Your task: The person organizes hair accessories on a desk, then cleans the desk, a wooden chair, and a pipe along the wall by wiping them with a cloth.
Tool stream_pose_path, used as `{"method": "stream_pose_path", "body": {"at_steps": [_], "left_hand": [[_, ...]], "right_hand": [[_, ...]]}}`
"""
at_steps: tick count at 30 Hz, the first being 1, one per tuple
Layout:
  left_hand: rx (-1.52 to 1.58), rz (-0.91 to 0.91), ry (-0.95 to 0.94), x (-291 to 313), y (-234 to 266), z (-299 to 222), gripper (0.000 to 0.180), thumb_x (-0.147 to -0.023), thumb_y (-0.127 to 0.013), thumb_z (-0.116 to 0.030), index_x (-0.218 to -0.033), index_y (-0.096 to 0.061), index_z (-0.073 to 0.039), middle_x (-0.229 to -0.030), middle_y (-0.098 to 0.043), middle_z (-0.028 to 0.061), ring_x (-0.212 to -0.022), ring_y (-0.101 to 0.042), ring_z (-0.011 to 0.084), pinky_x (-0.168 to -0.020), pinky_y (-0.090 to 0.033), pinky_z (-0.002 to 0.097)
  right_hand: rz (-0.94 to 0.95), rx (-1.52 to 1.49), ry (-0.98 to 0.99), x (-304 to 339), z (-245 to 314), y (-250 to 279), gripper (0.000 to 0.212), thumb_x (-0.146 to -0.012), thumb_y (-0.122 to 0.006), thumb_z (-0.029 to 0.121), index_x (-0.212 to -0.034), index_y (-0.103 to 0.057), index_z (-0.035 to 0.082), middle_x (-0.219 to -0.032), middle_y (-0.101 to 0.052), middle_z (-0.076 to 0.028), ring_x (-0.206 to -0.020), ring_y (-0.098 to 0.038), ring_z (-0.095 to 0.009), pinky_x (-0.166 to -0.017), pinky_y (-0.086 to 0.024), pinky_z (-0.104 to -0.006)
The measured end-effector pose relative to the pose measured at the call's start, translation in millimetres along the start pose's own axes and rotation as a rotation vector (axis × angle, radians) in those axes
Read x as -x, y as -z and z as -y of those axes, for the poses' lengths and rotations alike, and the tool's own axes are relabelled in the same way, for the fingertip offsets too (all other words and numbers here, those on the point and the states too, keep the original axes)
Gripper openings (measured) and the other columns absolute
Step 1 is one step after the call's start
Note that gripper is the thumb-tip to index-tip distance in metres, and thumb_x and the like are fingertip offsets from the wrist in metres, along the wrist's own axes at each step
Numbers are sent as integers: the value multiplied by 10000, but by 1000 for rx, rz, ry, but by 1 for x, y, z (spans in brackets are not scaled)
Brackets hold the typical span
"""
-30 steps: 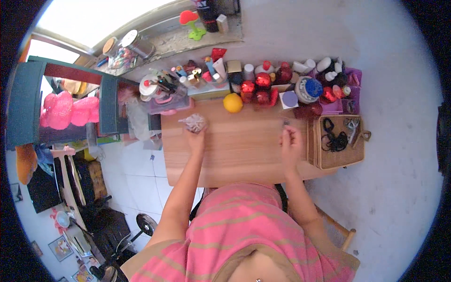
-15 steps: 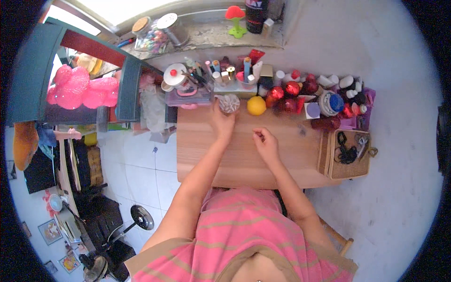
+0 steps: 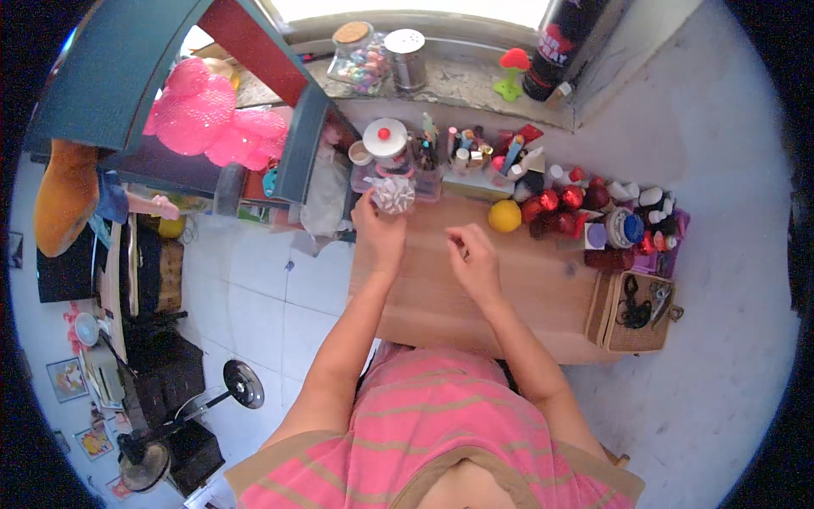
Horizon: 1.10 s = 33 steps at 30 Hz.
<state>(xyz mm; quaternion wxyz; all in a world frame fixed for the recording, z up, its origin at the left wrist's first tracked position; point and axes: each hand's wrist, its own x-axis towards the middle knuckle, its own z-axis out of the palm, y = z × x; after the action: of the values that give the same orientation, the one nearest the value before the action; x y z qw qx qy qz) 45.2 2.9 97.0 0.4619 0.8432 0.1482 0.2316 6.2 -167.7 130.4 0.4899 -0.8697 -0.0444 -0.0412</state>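
A silvery-white ribbon bow [image 3: 393, 195] is in my left hand [image 3: 378, 227], whose fingers close round its near left side. It sits at the desk's far left, in front of a clear plastic box [image 3: 429, 187] that it partly hides. Whether the bow rests on the desk I cannot tell. My right hand [image 3: 475, 260] hovers over the middle of the wooden desk [image 3: 534, 293], fingers curled in, nothing visible in them. Beyond it lies a round yellow-orange ball or fruit [image 3: 504, 215]. A white-lidded jar [image 3: 386, 140] stands on the box behind the bow.
Red shiny balls [image 3: 555, 212] and small bottles crowd the desk's back right. A wicker basket [image 3: 638, 335] holds black cord and scissors. Pens and cosmetics stand along the back. At left rises a blue-green shelf [image 3: 292, 161] with a pink beaded figure [image 3: 199, 110]; glass jars line the sill.
My left hand has carried the bow leftward, away from the yellow-orange ball and toward the box. My right hand has shifted left over the desk, still curled. The whole view has turned a little.
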Motion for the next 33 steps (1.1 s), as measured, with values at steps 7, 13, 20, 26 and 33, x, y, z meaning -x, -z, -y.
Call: {"method": "stream_pose_path", "body": {"at_steps": [7, 13, 20, 26, 33], "left_hand": [[72, -23, 63, -29, 12, 33, 651, -656, -794, -118, -1215, -481, 1, -1146, -553, 169, -1052, -522, 330, -911, -419, 403], [-38, 60, 51, -47, 32, 40, 612, -685, -740, -131, -1231, -486, -26, -1161, -560, 168, -1052, -494, 366, -926, -385, 443], [-41, 80, -99, -40, 31, 54, 532, -749, -643, -72, -1249, -467, -34, -1223, -530, 169, -1088, -509, 358, -908, -422, 419], [79, 136, -121, -45, 37, 56, 526, -734, -629, 0, -1234, -472, -47, -1202, -538, 148, -1022, -551, 308, -833, -471, 361], [298, 168, 38, -54, 45, 24, 609, -665, -685, 6, -1237, -486, -62, -1162, -563, 111, -970, -560, 282, -811, -466, 359]], "right_hand": [[-246, 491, 705, -108, 118, -11, 139, -698, -662, 91, -836, -647, 107, -877, -616, -17, -897, -554, -235, -744, -430, -363], [124, 472, 534, -127, 132, -62, 292, -709, -681, 155, -988, -634, 82, -994, -603, -58, -935, -571, -270, -759, -507, -397], [170, 564, 223, -91, 97, -105, 650, -657, -742, 200, -1254, -501, 104, -1125, -550, -117, -1016, -532, -329, -784, -516, -422], [147, 415, 220, -91, 93, -106, 788, -612, -771, 187, -1314, -431, 74, -1148, -537, -167, -1026, -520, -375, -889, -460, -437], [-16, 264, 329, -96, 97, -80, 949, -601, -785, 150, -1398, -281, 40, -1115, -525, -193, -1001, -515, -382, -876, -443, -433]]}}
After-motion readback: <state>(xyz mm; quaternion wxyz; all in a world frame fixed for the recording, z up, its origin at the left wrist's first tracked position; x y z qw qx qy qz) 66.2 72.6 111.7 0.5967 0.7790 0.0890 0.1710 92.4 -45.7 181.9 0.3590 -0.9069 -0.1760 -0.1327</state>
